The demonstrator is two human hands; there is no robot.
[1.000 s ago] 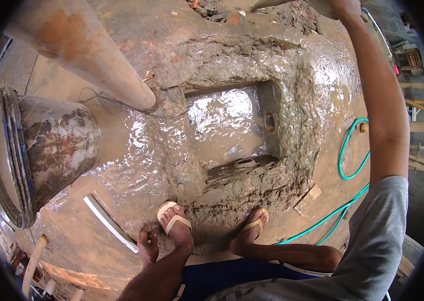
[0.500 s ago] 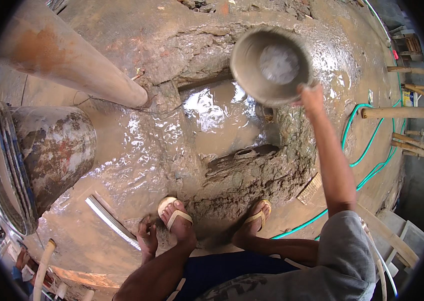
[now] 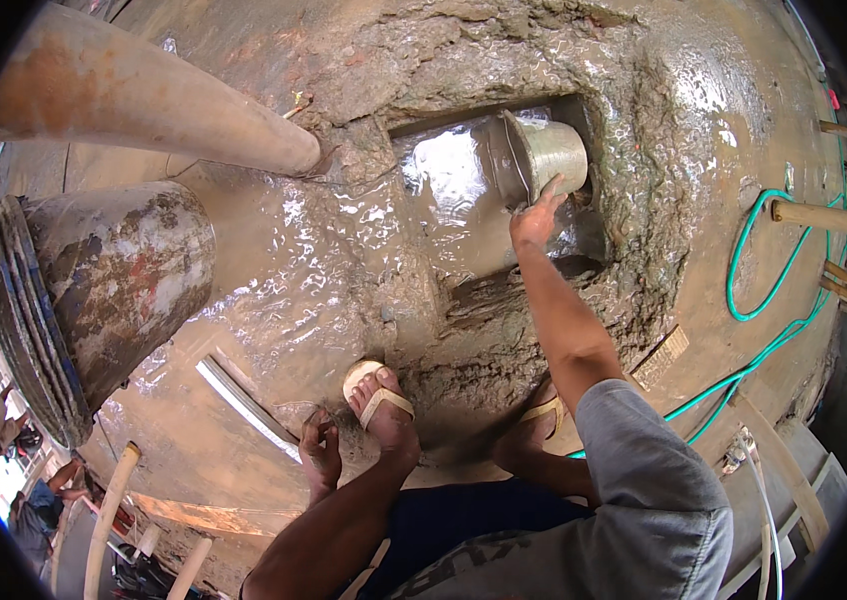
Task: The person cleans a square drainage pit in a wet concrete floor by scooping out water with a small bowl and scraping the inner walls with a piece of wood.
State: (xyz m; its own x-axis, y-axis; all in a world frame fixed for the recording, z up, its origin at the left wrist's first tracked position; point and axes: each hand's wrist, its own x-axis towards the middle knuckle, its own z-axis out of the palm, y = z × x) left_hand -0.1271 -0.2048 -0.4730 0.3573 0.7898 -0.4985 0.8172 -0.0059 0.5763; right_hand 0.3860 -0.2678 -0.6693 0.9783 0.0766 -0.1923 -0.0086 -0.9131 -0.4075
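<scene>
My right hand (image 3: 540,217) reaches out and grips the rim of a small grey, mud-coated bucket (image 3: 555,158). That bucket lies tipped on its side, mouth to the left, dipping into the murky water (image 3: 448,225) of a square pit. My left hand (image 3: 320,445) hangs low beside my left foot with its fingers curled in, and no object shows in it. Both feet, in pale flip-flops, stand at the pit's near, muddy edge (image 3: 473,370).
A large mud-crusted bucket (image 3: 133,270) stands at the left, near a thick pipe-like column (image 3: 183,100). A pale metal strip (image 3: 246,408) lies on the wet floor. Green hose (image 3: 743,365) and wooden poles (image 3: 818,217) are at the right. People (image 3: 43,510) show at the lower left.
My right hand has brought the small bucket down and left from above the pit's far right corner, tipping it sideways into the water. My left hand stays curled by my foot.
</scene>
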